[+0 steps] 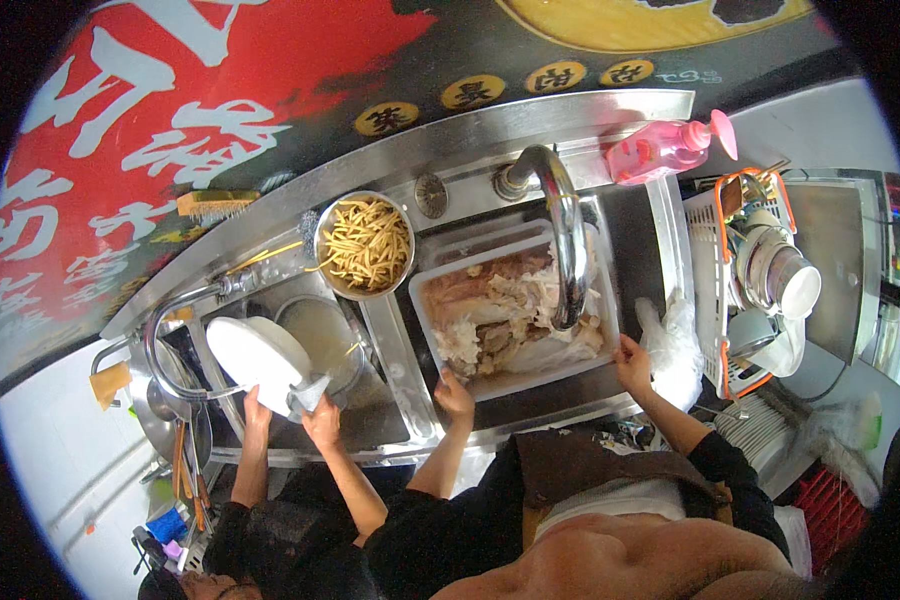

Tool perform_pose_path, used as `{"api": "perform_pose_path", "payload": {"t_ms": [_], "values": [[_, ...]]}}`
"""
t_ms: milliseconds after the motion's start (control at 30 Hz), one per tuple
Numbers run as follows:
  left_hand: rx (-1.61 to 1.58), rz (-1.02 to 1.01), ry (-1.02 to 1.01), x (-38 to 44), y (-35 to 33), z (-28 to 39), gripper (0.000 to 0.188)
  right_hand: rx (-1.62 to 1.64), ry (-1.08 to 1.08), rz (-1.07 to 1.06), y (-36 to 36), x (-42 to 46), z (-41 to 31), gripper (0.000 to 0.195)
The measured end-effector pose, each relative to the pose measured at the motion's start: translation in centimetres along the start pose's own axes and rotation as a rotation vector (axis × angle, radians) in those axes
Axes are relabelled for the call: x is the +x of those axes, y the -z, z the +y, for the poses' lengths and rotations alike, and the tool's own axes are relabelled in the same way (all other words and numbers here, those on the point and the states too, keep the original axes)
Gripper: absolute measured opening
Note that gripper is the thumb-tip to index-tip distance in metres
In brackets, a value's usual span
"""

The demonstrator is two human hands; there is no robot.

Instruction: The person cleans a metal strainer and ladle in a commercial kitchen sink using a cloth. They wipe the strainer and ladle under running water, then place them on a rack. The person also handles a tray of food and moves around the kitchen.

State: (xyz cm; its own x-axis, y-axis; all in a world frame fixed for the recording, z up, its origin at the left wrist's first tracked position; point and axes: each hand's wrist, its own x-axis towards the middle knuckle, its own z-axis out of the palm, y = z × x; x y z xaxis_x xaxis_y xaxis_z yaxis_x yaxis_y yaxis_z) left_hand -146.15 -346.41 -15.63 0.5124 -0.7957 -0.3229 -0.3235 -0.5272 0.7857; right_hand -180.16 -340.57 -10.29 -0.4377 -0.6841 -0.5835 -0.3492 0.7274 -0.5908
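A translucent plastic tub sits in the right sink basin, filled with liquid and pale chunks that look like meat and bones. My left hand grips its near left corner. At the near right corner, my right hand has its fingers on the rim. A curved chrome faucet arches over the tub and hides part of the contents. Whether water runs from it, I cannot tell.
To the left, a co-worker's hands hold a white bowl and a grey cloth. A metal bowl of yellowish strips stands on the sink divider. A pink pump bottle, plastic bag and dish basket are right.
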Motion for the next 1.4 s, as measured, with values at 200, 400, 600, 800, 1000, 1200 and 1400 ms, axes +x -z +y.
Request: {"api": "perform_pose_path", "payload": {"t_ms": [200, 400, 600, 800, 1000, 1200, 1400], "values": [[-0.097, -0.002, 0.041, -0.1, -0.1, 0.0, 0.049, -0.041, 0.099, 0.038, -0.8, 1.3, 4.9, 0.037], [0.080, -0.022, -0.011, 0.4, 0.3, -1.8, 0.058, -0.084, 0.077, -0.031, -0.3, 1.5, 3.3, 0.034], [0.052, -0.054, 0.046, 0.1, 0.4, -1.7, 0.057, -0.049, 0.115, -0.019, -0.4, 2.0, 4.0, 0.020], [0.000, -0.026, -0.024, 0.0, 0.4, -1.5, 0.061, -0.086, 0.209, -0.037, -0.7, 3.4, 6.9, 0.014], [0.109, 0.003, 0.021, -0.5, 0.9, 0.2, 0.059, -0.097, 0.220, -0.045, -0.5, 2.2, 4.5, 0.025], [0.144, -0.031, 0.032, 0.4, 1.0, -1.3, 0.068, 0.135, 0.078, -0.107, -0.8, 2.6, 6.0, 0.017], [-0.067, -0.124, 0.114, -1.0, 2.4, -1.5, 0.067, -0.442, 0.449, 0.099, -0.4, -2.3, 6.2, 0.021]]}}
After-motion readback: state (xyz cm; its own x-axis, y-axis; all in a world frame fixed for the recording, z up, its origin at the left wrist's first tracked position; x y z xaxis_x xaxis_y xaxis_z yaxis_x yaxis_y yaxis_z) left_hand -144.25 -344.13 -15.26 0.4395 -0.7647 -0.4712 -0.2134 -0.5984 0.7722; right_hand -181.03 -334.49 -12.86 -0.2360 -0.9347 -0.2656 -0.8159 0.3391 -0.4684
